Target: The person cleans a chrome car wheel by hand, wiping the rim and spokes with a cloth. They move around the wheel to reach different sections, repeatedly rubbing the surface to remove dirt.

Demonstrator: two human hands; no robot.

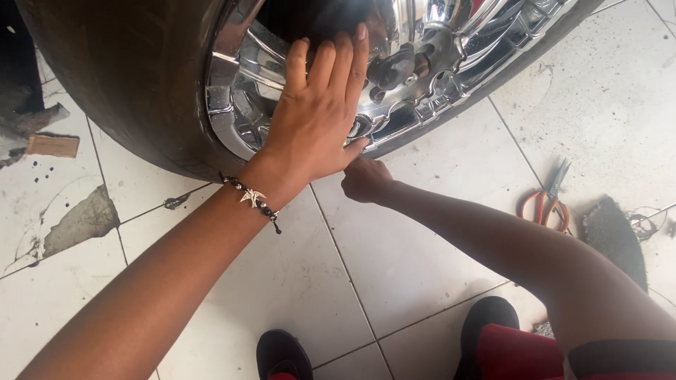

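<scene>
At the frame's upper left, the tyre stands upright on the tiled floor. The left hand lies flat, fingers spread, on the chrome wheel rim. Just right and below, the right hand is closed, nearer the rim's lower edge, perhaps pinching something small. Orange-handled scissors lie far right, blades pointing up.

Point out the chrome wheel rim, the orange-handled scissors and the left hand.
Chrome wheel rim (232, 119): head view, on its shiny outer lip.
Orange-handled scissors (543, 205): head view, on the handle loops.
Left hand (317, 116): head view, on its back.
</scene>
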